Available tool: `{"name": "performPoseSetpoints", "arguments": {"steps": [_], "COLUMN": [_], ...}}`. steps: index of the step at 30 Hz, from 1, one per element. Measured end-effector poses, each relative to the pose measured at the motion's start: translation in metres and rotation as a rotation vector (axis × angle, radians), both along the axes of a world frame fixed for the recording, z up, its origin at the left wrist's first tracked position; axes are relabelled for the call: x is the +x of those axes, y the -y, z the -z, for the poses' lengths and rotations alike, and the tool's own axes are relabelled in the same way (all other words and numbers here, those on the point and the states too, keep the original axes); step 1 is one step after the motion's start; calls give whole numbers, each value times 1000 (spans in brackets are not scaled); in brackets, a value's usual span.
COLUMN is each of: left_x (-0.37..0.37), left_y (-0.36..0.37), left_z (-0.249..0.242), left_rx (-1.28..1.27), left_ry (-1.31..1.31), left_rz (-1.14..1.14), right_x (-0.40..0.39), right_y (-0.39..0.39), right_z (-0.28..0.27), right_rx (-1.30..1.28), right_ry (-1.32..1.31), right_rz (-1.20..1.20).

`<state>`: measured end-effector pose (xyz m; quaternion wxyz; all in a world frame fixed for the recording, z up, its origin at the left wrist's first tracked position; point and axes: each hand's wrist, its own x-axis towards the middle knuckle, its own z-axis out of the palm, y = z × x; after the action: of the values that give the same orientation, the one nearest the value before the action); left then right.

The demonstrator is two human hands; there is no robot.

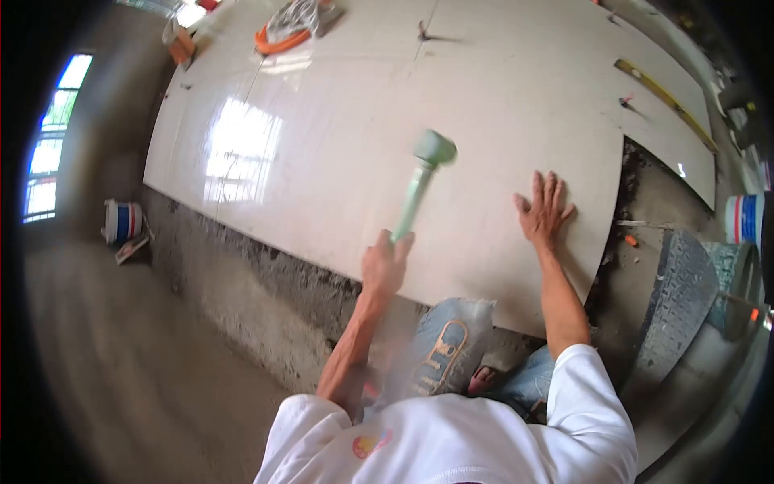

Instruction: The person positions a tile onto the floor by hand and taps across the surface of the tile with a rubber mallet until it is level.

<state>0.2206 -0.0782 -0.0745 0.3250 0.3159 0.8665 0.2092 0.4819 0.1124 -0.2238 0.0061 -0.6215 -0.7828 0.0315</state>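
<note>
My left hand (384,264) is wrapped round the handle of a pale green mallet (435,148), whose head points away from me over a large cream floor tile (476,218). Flat on the same tile, near its right edge, lies my right hand (545,208) with the fingers spread. The tile's surface is glossy and reflects a window. Its near edge runs along rough grey mortar (258,274).
A yellow spirit level (665,102) lies on the tiles at the right. An orange-rimmed tool in clear plastic (286,36) sits at the back. Buckets stand at the left (123,223) and right (742,219). Dark rubber-like container (681,290) is beside me.
</note>
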Motion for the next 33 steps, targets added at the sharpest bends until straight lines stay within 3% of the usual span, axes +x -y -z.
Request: {"name": "performPoseSetpoints", "arguments": {"steps": [2,4,7,8,10,11,14,17,18,20,23,27,30,33], "left_x": [-12,9,10,1,7,7,25,43,41,41,39,30,0,-4], "left_y": [-21,-66,-104,-103,-106,-108,-119,-103,-97,-100,-102,-75,-42,1], "left_z": [15,-40,46,85,93,97,35,32,69,88,68,38,94,110], "left_rx": [632,939,1180,755,12,47,121,403,543,83,-28,235,-85,-143], "left_ry": [-212,40,210,-46,-337,-257,-216,-254,-189,-178,-95,-185,-200,-174], "left_rz": [5,-96,-131,-62,168,170,193,159,145,152,70,-31,21,-20], "right_x": [-1,4,4,5,6,6,6,7,6,4,8,11,14,16], "right_y": [-3,2,0,0,1,1,3,-2,3,1,4,3,5,7], "right_z": [1,-1,-3,-2,-3,-3,4,-1,-1,-2,-4,-4,2,2], "right_rx": [89,118,15,17,31,20,95,81,78,22,-2,21,19,20], "right_ry": [-24,-29,-51,-52,-50,-76,-132,-110,-111,-113,-81,-91,-64,-64], "right_rz": [-8,-19,-15,-15,-29,-18,-19,-20,-23,-20,-19,-50,-79,-90]}}
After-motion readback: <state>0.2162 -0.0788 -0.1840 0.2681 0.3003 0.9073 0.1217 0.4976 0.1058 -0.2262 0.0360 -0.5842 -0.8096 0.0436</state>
